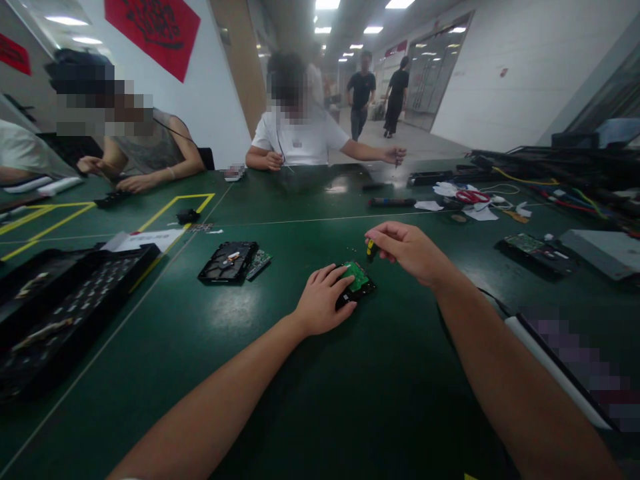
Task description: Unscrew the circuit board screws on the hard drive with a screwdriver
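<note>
My left hand (324, 301) lies over a hard drive (369, 287) on the green table, its fingers spread across the top and the thumb along the near edge. The drive's green circuit board (356, 275) faces up, partly hidden by those fingers. My right hand (403, 248) is closed on a small yellow and black screwdriver (371, 249), which points down just above the drive's far right corner. Whether its tip touches the drive I cannot tell. A few tiny light bits lie on the table just beyond the drive.
A black drive frame (230, 263) and a loose circuit board (259, 264) lie left of my hands. Black trays (75, 313) fill the left side. Another drive (535, 253), a metal box (603, 252) and heaped cables (575, 180) lie right. Two people sit working across the table.
</note>
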`<state>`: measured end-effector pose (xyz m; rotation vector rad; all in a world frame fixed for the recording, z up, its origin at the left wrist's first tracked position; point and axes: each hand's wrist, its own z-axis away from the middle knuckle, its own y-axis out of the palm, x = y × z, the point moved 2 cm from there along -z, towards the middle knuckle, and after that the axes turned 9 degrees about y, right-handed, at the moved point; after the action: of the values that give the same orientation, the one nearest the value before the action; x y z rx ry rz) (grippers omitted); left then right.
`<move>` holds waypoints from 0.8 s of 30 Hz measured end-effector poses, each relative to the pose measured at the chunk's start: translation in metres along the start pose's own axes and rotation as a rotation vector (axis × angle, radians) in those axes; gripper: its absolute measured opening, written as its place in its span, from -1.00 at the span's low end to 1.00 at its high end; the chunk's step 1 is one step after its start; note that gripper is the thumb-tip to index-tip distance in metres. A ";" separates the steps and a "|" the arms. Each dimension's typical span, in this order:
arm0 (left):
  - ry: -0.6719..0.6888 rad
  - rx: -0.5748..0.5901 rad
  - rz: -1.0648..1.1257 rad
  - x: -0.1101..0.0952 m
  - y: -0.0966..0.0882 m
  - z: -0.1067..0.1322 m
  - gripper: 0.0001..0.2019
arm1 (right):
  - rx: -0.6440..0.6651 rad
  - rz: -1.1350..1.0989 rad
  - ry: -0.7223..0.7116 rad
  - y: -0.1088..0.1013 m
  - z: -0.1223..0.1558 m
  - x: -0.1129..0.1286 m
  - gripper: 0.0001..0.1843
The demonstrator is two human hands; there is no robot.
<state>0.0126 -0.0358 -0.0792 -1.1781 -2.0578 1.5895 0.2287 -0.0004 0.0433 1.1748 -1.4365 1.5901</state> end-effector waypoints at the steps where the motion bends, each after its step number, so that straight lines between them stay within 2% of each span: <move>1: 0.000 0.001 -0.004 0.000 0.000 0.000 -0.38 | 0.001 -0.009 0.018 0.001 0.001 0.000 -0.69; 5: 0.005 0.001 0.003 -0.001 -0.001 0.000 -0.37 | -0.012 -0.049 0.062 0.003 0.003 0.002 -0.72; 10: 0.005 -0.008 0.009 -0.001 -0.001 0.000 -0.38 | 0.013 -0.035 0.002 0.001 0.002 0.003 -0.80; 17: 0.004 -0.004 -0.004 -0.002 -0.002 0.000 -0.38 | 0.067 -0.070 0.034 0.001 0.000 -0.001 -0.77; 24: -0.002 0.001 0.004 -0.001 -0.002 0.000 -0.38 | 0.049 -0.148 0.073 0.005 0.001 0.001 -0.78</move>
<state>0.0125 -0.0371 -0.0773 -1.1812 -2.0575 1.5942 0.2235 -0.0024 0.0425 1.2098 -1.2408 1.5569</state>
